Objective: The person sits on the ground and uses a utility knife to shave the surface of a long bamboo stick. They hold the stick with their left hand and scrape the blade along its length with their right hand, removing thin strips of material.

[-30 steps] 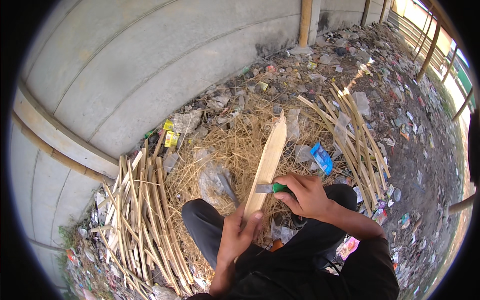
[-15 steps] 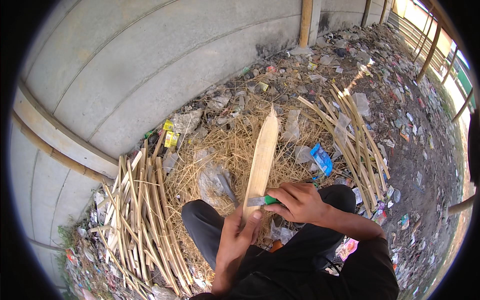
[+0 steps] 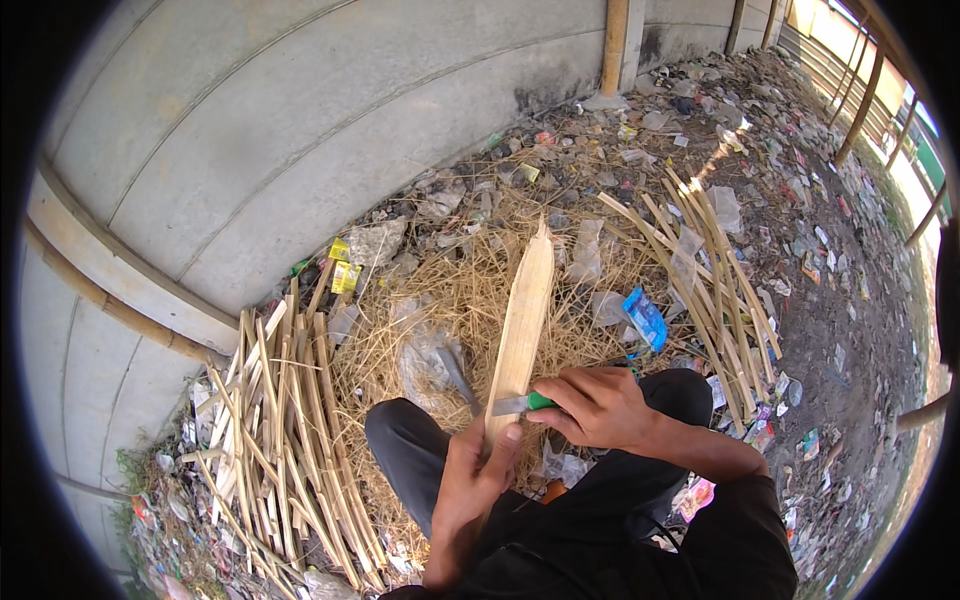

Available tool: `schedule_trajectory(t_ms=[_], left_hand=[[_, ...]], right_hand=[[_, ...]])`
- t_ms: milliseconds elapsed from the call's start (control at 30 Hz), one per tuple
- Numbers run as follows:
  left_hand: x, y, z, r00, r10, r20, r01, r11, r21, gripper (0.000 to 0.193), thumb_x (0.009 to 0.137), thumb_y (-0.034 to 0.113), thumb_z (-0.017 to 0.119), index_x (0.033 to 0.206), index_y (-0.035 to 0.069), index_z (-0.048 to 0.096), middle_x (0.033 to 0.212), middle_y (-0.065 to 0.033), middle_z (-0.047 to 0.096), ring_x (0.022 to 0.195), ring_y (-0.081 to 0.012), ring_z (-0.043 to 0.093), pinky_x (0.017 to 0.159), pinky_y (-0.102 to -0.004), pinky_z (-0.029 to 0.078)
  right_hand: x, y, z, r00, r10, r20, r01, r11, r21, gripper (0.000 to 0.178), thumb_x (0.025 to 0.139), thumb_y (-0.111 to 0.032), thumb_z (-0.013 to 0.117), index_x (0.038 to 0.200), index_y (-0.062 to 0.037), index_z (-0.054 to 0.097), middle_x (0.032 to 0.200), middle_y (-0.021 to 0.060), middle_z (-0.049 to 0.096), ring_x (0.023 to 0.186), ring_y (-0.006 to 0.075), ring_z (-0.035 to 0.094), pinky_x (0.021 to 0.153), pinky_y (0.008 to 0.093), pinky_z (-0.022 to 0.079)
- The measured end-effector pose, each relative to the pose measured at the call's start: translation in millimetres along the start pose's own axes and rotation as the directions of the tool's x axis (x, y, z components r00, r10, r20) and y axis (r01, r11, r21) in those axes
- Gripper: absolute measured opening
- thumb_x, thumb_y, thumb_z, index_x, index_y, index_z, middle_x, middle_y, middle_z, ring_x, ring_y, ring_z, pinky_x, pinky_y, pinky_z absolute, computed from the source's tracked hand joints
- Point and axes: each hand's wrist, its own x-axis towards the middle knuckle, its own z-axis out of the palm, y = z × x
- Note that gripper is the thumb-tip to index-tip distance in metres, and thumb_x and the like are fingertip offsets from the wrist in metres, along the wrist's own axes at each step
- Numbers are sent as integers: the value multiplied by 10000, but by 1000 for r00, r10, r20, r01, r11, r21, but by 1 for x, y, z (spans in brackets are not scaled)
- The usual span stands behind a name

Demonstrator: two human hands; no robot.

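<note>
My left hand (image 3: 472, 478) is clamped on the lower end of a long, flat, pale wooden strip (image 3: 524, 310), its thumb laid along the near face. The strip slants up and away from me above the ground (image 3: 850, 430), in front of my lap, its far end narrowing to a jagged, splintered tip. My right hand (image 3: 598, 408) is closed around the green handle of a short knife with a grey metal blade (image 3: 514, 404). That blade lies crosswise over the strip, just above my left thumb; I can't tell whether its edge bites into the wood. My two hands are close to each other, the knife and strip between them.

My bent legs in dark trousers (image 3: 405, 455) spread to both sides. Beyond my left knee, a second grey metal blade (image 3: 456, 374) lies beside a crumpled clear plastic bag (image 3: 418, 368) on a mat of dry, straw-coloured shavings (image 3: 450, 300).

To my left, a thick heap of narrow pale wooden sticks (image 3: 300, 440) lies on the ground, its far end toward the foot of the grey concrete panel wall (image 3: 300, 150). To my right is a looser bundle of long yellowish sticks (image 3: 735, 300), with a shiny blue plastic packet (image 3: 645, 320) near its left edge.
</note>
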Motion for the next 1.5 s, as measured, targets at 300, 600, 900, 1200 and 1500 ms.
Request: schedule_trajectory(t_ms=[300, 600, 900, 1200, 1500], left_hand=[[-17, -6, -4, 998, -61, 11, 61, 998, -1, 272, 1152, 270, 638, 1045, 21, 604, 742, 15, 532, 571, -48, 460, 479, -244, 368], [-44, -12, -19, 985, -165, 45, 165, 986, -13, 271, 1152, 265, 635, 1033, 25, 597, 742, 25, 516, 578, -45, 429, 496, -240, 344], [-45, -9, -23, 990, -132, 46, 131, 991, 15, 251, 1149, 248, 640, 1039, 26, 601, 731, 39, 504, 583, -34, 412, 501, -236, 327], [-43, -20, -25, 999, -54, -8, 54, 988, 148, 312, 1134, 268, 667, 1084, -40, 677, 696, 23, 587, 603, -44, 523, 552, -258, 415], [-41, -20, -24, 998, 42, -46, -25, 947, 320, 276, 1113, 203, 676, 1169, -66, 700, 681, -71, 662, 622, -109, 613, 587, -324, 483]], right_hand=[[4, 14, -11, 998, 32, -51, -35, 998, -55, 331, 943, -385, 843, 1106, -126, 718, 825, 9, 689, 623, 190, 698, 530, 334, 530], [6, 32, -19, 989, 35, -144, -54, 990, -132, 342, 946, -374, 849, 1125, -110, 727, 887, 32, 721, 665, 208, 721, 537, 333, 538], [9, 27, -20, 992, 63, -114, -71, 995, -74, 347, 962, -360, 836, 1146, -92, 717, 904, 42, 726, 665, 222, 720, 542, 345, 544], [7, 28, -21, 995, 63, -82, -68, 996, -56, 352, 974, -352, 828, 1158, -77, 707, 927, 62, 735, 681, 232, 733, 542, 351, 547], [9, 28, -28, 995, 94, -40, -93, 996, 11, 329, 983, -330, 824, 1136, -60, 716, 911, 82, 746, 702, 248, 748, 568, 361, 565]])
